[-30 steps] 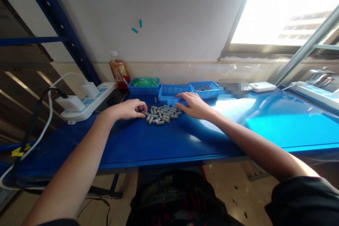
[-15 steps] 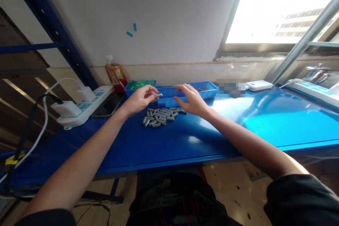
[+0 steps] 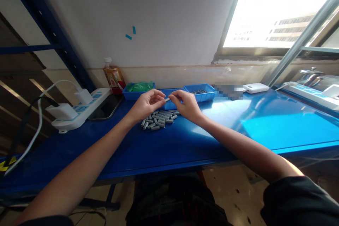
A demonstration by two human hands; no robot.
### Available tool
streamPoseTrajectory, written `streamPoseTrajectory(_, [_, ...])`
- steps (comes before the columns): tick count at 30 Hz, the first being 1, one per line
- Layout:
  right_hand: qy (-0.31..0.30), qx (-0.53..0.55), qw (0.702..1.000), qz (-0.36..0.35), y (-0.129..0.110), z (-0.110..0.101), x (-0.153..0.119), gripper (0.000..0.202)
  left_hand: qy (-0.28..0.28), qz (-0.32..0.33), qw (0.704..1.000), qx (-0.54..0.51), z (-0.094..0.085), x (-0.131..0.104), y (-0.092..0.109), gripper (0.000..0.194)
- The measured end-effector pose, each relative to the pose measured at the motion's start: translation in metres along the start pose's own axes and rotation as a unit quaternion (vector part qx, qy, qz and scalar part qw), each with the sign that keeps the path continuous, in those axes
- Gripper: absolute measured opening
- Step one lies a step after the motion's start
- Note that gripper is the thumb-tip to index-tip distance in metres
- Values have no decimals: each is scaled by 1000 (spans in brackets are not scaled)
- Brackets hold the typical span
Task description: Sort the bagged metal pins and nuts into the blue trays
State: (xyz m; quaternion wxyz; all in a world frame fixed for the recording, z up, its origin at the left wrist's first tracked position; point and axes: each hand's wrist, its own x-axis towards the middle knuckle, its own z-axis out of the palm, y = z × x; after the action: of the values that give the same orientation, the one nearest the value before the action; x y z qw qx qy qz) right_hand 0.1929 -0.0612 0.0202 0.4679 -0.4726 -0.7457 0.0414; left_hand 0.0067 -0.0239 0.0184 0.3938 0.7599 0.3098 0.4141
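My left hand is closed in a pinch on a small metal cylinder, held above the front of the middle blue bin. At the cylinder's other end, the thumb and fingertips of my right hand are pinched together. Whether a smaller part sits between the right fingertips is hidden. Just below both hands, several silvery metal cylinders lie in a loose pile on the blue table.
A blue bin with green plastic stands behind left; another bin holds small dark metal parts. Leftward are a juice bottle, a phone and a power strip with cables. A white box lies right.
My right hand has moved left and down from above the bins, and its spread fingers have closed at the cylinder. My left hand has shifted slightly right, still holding the cylinder.
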Motion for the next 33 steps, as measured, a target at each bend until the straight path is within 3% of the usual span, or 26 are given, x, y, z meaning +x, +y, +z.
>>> streamPoseTrajectory(6, [-15, 63, 998, 25, -3, 6, 2, 20, 51, 38, 993, 97, 11, 2, -2, 36])
streamPoseTrajectory(9, [-32, 34, 999, 20, 3, 6, 11, 22, 76, 57, 975, 202, 9, 6, -6, 31])
streamPoseTrajectory(12, [-31, -48, 998, 17, 20, 6, 27, 21, 22, 85, 925, 370, 5, 10, -13, 26])
streamPoseTrajectory(14, [-40, -94, 994, 35, 35, 6, 38, 22, -15, 93, 899, 428, 3, 15, -18, 20])
streamPoseTrajectory(19, [-132, -168, 976, 51, 61, 5, 66, 24, -47, 79, 886, 455, 1, 42, -29, 16])
streamPoseTrajectory(22, [-235, -187, 953, 43, 61, 4, 84, 24, -57, 71, 884, 460, -2, 61, -34, 15])
streamPoseTrajectory(25, [-311, -171, 931, 78, 55, 10, 101, 21, -58, 66, 883, 462, -5, 73, -40, 14])
streamPoseTrajectory(29, [-354, -149, 916, 116, 50, 28, 117, 26, -46, 64, 882, 464, -6, 78, -47, 16])
streamPoseTrajectory(33, [-372, -130, 910, 130, 46, 40, 123, 43, -6, 66, 887, 458, -11, 68, -47, 22])
